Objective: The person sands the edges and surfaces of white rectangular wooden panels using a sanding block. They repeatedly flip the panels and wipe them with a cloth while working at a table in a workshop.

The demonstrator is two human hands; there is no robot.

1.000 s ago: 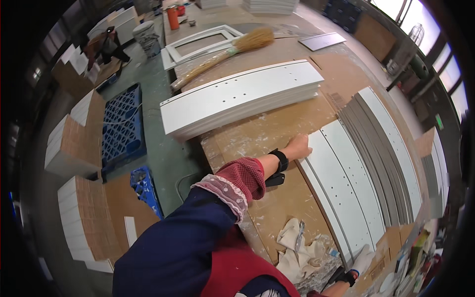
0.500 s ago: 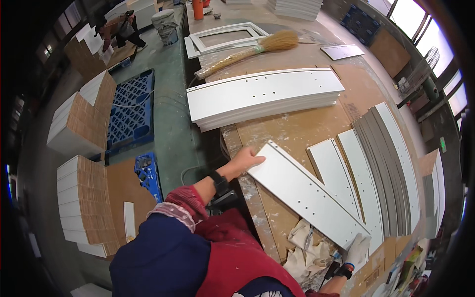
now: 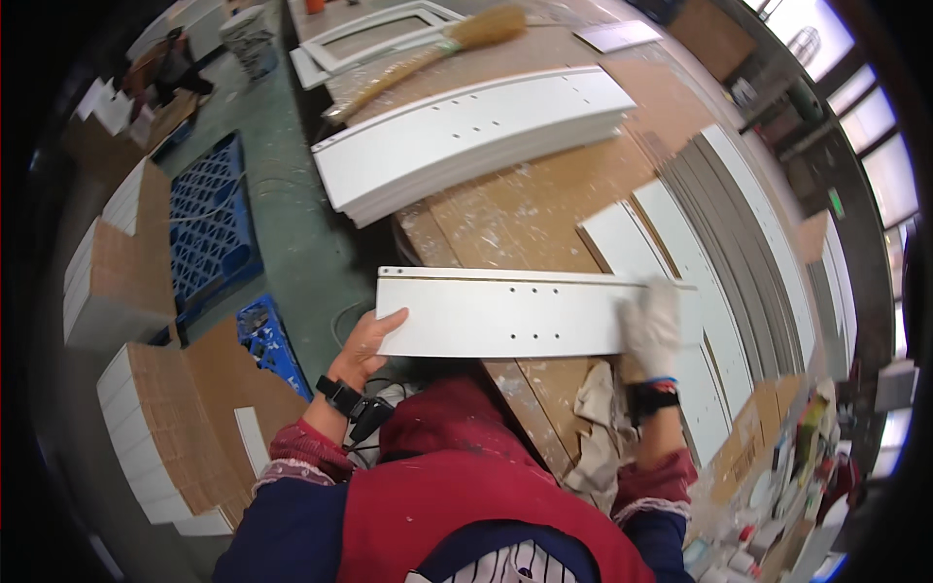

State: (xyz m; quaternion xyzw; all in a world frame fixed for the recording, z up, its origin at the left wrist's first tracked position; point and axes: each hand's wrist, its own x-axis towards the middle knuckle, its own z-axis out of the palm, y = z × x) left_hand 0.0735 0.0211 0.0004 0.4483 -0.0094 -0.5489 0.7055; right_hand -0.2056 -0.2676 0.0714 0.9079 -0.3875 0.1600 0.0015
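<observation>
A white drilled panel (image 3: 466, 316) with a groove along its far edge lies level in front of me. My left hand (image 3: 365, 348) grips its left end, thumb on the top face. My right hand (image 3: 651, 330), in a pale glove, is over the panel's right part; motion smears its fingers. Beyond the panel is a stack of similar white panels (image 3: 476, 121). To the right, more white panels (image 3: 695, 277) lie near a row of panels on edge (image 3: 734, 233). A crumpled cloth (image 3: 595, 428) lies by my right wrist.
The cardboard-covered workbench (image 3: 486, 228) carries a straw brush (image 3: 486, 27) and white frames (image 3: 379, 39) at the back. On the floor at left are a blue pallet (image 3: 209, 209) and stacked panels (image 3: 160, 428). Another person (image 3: 170, 73) bends over at far left.
The panel has swung from slanting to nearly level and come closer to me. My right hand has moved from its far end up onto its right part. The view has shifted.
</observation>
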